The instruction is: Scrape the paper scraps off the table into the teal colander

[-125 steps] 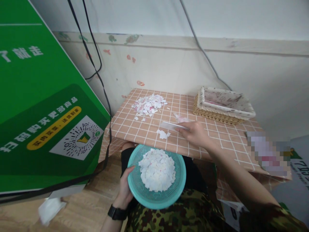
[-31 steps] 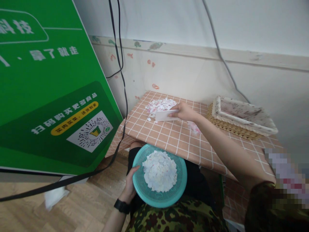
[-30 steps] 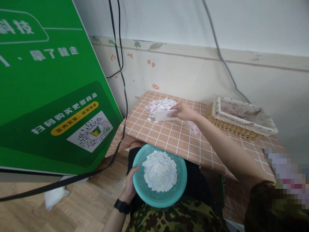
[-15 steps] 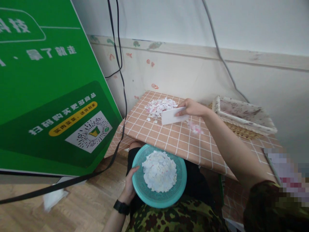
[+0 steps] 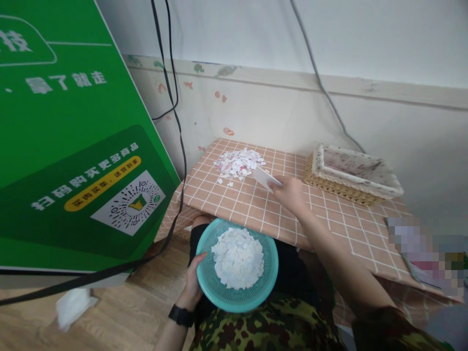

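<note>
My left hand [image 5: 194, 279] grips the left rim of a round teal plastic basket [image 5: 269, 282], which rests on my lap below the table edge. Heaped inside it are small white paper scraps [image 5: 238, 258]. Over the table, my right hand [image 5: 288, 190] is closed on a flat white card [image 5: 266, 179], held tilted with its far end beside a pile of torn paper scraps [image 5: 237, 162]. That pile is white with some pink pieces and lies toward the back left of the tabletop. Whether the card touches the pile I cannot tell.
A brown checked cloth covers the table [image 5: 234, 202], which stands against the wall. A wicker basket with a cloth lining [image 5: 351, 178] sits at the back right. On the left rises a large green panel [image 5: 73, 122], with a black strap [image 5: 181, 161] hanging beside it.
My right hand has come nearer to me and turned the card, so it now slants toward the pile. The pink-and-white patch near my right wrist no longer shows. The left hand keeps its hold.
</note>
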### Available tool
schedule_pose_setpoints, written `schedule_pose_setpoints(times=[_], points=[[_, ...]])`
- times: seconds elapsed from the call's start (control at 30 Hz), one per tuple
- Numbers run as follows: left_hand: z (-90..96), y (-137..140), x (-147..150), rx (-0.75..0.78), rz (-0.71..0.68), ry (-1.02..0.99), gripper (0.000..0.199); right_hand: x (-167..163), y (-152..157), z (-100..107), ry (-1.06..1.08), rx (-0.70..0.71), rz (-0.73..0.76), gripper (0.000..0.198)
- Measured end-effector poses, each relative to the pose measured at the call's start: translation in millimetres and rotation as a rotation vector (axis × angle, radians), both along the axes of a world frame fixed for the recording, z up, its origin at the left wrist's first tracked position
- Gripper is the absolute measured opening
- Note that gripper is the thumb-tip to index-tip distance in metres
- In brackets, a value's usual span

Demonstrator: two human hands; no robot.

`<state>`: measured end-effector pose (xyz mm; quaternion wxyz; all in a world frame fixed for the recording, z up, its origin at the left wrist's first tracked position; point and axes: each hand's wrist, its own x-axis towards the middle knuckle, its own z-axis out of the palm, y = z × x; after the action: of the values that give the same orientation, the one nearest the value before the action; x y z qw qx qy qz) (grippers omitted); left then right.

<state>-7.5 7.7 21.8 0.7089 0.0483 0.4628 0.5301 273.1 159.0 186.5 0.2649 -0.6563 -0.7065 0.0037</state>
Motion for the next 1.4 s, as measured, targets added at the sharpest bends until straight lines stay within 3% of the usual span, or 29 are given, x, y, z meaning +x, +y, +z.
schedule_pose_setpoints(times=[0.27, 0.57, 0.8, 1.0, 1.23, 1.4], points=[[5.2, 1.5, 1.9, -0.016, 0.031, 0.033, 0.015, 2.1, 4.0, 6.3, 0.149, -0.101, 0.241, 0.023], [4.3, 2.1, 1.6, -0.025, 0.024, 0.026, 0.018, -0.6, -10.4, -1.0, 0.152, -0.076, 0.23, 0.024], [2.2, 1.6, 0.5, -0.015, 0.021, 0.002, 0.015, 1.9, -33.4, -6.1, 0.062, 0.021, 0.108, 0.024], [2.7, 1.5, 1.5, -0.03, 0.01, -0.008, 0.016, 1.0, -42.4, -2.9, 0.103, -0.054, 0.225, 0.023], [2.1, 2.2, 1.5, -0.027, 0.022, 0.003, 0.015, -2.4, -39.4, -4.3, 0.078, 0.028, 0.137, 0.022], [1.0, 2.5, 1.0, -0.029, 0.035, 0.005, 0.015, -7.6, -38.9, -2.2, 0.119, -0.05, 0.215, 0.023]])
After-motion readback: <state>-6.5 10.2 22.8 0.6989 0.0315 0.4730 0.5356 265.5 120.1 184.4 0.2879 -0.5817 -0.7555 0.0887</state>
